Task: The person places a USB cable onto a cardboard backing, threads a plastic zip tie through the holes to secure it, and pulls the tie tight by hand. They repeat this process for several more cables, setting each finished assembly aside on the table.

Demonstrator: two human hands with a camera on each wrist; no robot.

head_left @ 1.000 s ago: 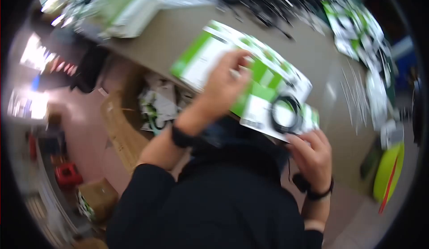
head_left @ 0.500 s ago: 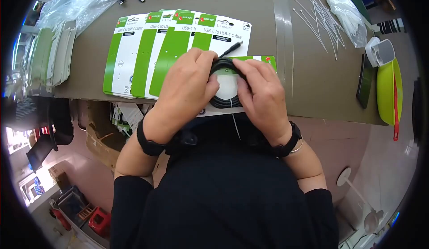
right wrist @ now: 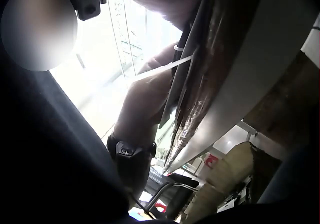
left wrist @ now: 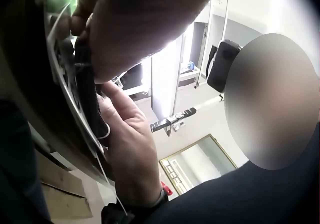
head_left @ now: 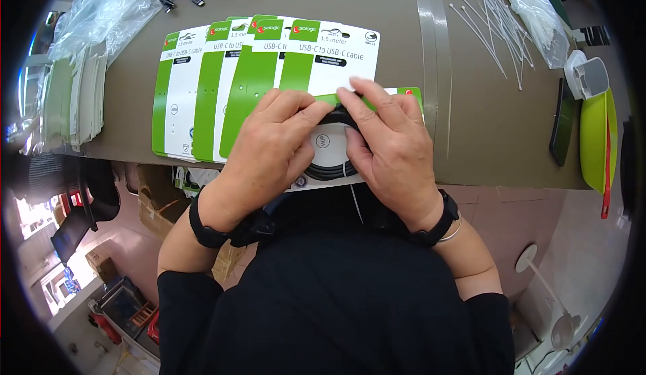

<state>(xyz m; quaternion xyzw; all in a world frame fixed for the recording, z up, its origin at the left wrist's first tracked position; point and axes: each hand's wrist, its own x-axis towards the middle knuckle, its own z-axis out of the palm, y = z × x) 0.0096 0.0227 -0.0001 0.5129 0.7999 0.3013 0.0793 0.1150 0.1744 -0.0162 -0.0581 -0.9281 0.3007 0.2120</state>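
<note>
A coiled black cable (head_left: 326, 172) lies on a white-and-green packaging card (head_left: 335, 146) at the table's front edge. My left hand (head_left: 272, 136) grips the coil's left side, its fingertips at the top of the ring. From the right, my right hand (head_left: 396, 136) holds the coil, thumb inside the ring and forefinger over its top. Around the lower coil runs a white cable tie (head_left: 356, 203), its tail hanging past the card toward my body. The cable's plug end is hidden. In the left wrist view, the cable (left wrist: 86, 88) shows edge-on against the card.
Several printed USB-C cable cards (head_left: 178, 96) lie fanned behind my left hand. A card stack (head_left: 87, 102) stands at far left, near a clear plastic bag (head_left: 111, 12). Loose cable ties (head_left: 490, 28) lie back right; a lime-green bowl (head_left: 595, 146) sits at the right edge.
My left hand has come from the cards to the coil. The plug that stuck up between my hands half a second ago is now covered, and my right fingers have moved over the coil's top.
</note>
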